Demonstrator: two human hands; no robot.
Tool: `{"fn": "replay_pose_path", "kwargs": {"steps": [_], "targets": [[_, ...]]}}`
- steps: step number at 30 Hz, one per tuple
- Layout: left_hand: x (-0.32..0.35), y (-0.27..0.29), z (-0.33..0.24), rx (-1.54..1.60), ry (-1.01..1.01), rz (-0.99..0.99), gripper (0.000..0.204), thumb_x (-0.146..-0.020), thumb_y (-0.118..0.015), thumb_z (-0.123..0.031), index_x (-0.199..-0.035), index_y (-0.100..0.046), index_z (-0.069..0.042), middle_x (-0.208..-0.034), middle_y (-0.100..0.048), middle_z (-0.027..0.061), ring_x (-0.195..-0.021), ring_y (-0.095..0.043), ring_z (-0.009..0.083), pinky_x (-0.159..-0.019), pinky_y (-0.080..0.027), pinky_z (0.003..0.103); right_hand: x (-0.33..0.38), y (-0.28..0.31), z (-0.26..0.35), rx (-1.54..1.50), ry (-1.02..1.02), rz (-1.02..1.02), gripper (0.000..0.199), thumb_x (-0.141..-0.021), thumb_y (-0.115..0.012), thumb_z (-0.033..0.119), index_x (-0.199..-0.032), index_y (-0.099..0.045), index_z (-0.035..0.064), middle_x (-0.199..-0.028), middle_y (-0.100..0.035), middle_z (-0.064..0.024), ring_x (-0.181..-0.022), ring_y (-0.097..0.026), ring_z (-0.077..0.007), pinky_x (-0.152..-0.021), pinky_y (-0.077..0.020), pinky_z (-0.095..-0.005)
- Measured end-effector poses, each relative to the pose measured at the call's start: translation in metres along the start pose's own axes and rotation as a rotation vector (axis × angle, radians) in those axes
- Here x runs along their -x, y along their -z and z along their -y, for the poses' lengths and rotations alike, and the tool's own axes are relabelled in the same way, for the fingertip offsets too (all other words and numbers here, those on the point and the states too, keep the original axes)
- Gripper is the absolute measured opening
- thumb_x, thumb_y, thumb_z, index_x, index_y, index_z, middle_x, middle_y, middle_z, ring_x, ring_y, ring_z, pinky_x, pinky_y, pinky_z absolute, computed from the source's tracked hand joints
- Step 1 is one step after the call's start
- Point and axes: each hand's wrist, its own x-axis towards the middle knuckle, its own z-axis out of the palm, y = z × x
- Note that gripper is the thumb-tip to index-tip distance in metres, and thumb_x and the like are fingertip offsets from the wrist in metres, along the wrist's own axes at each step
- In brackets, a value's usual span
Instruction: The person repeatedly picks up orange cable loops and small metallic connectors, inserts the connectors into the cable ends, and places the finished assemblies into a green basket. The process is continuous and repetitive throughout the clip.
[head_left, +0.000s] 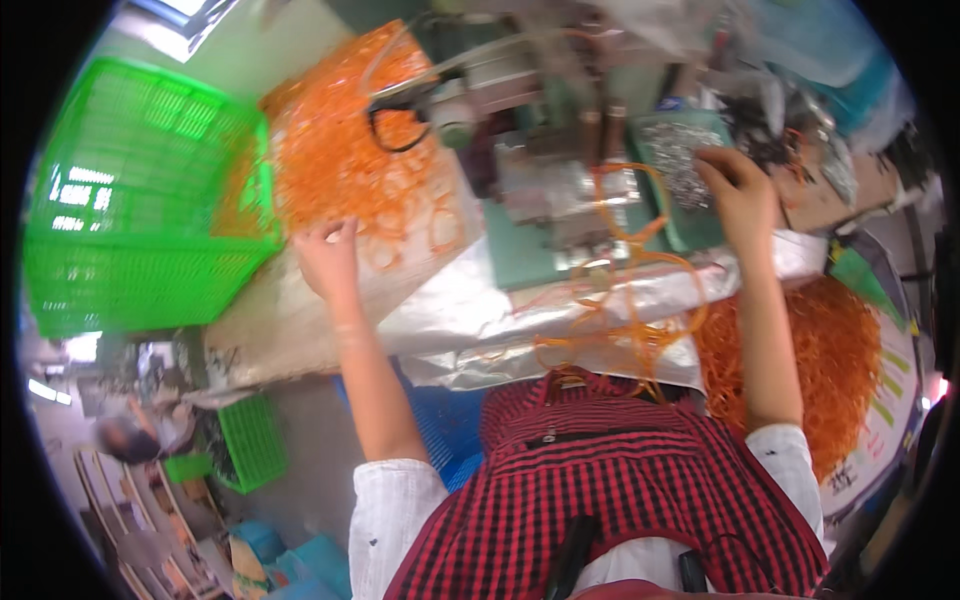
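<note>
My left hand (328, 262) is at the near left edge of a spread of orange loops (345, 150) on the worktable, thumb and fingers brought together. Whatever it pinches, if anything, is too small to make out. Over a green tray (655, 165) of small shiny metal pieces (680, 160) hangs my right hand (740, 195). Its thumb and fingertips are closed at the pieces, and any piece between them is hidden. Between my hands stands a blurred metal machine (560, 180). Orange bands (640, 285) dangle from its front toward my apron.
A large green plastic basket (150, 270) borders the left of the table. At my right sits a round container heaped with orange strands (840, 350). Silvery sheeting (470, 320) covers the table's near edge, with a blue basket (445, 425) below. Plastic bags (830, 50) crowd the far right.
</note>
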Motion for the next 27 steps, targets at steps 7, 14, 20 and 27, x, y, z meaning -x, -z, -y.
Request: {"fn": "replay_pose_path", "kwargs": {"steps": [7, 14, 20, 27], "targets": [[-0.028, -0.035, 0.061, 0.399, -0.055, 0.04, 0.03, -0.086, -0.075, -0.031, -0.094, -0.077, -0.002, -0.084, -0.074, 0.0097, -0.076, -0.067, 0.0175, -0.07, -0.052, 0.034, 0.046, 0.002, 0.057, -0.193, 0.023, 0.057, 0.018, -0.083, -0.072, 0.005, -0.101, -0.075, 0.0039, -0.095, -0.074, -0.0057, -0.088, -0.066, -0.014, -0.08, -0.0504, -0.0277], [-0.099, -0.048, 0.13, -0.093, 0.048, -0.102, 0.03, -0.092, -0.063, -0.028, -0.105, -0.072, -0.003, -0.102, -0.073, 0.019, -0.09, -0.069, 0.0364, -0.079, -0.052, 0.046, 0.04, 0.009, 0.062, -0.044, 0.196, 0.047, 0.014, -0.081, -0.073, 0.004, -0.095, -0.075, 0.0037, -0.094, -0.073, -0.006, -0.092, -0.067, -0.0161, -0.083, -0.0508, -0.0288], [-0.034, -0.081, 0.061, 0.119, -0.143, -0.106, 0.021, -0.092, -0.065, -0.019, -0.1, -0.07, 0.0, -0.096, -0.071, 0.0181, -0.087, -0.066, 0.035, -0.078, -0.052, 0.042, 0.057, 0.043, 0.015, -0.044, -0.006, 0.023, 0.019, -0.081, -0.074, 0.004, -0.1, -0.076, 0.0045, -0.099, -0.073, -0.0068, -0.093, -0.067, -0.0147, -0.085, -0.0508, -0.0288], [-0.032, -0.025, -0.042, 0.117, -0.266, -0.004, 0.015, -0.09, -0.064, -0.013, -0.096, -0.067, 0.001, -0.087, -0.067, 0.0185, -0.078, -0.065, 0.0307, -0.07, -0.05, 0.041, 0.008, -0.006, 0.108, -0.17, 0.209, 0.262, 0.037, -0.08, -0.074, 0.007, -0.116, -0.067, 0.0028, -0.091, -0.072, -0.0037, -0.085, -0.065, -0.0141, -0.082, -0.0504, -0.0277]]}}
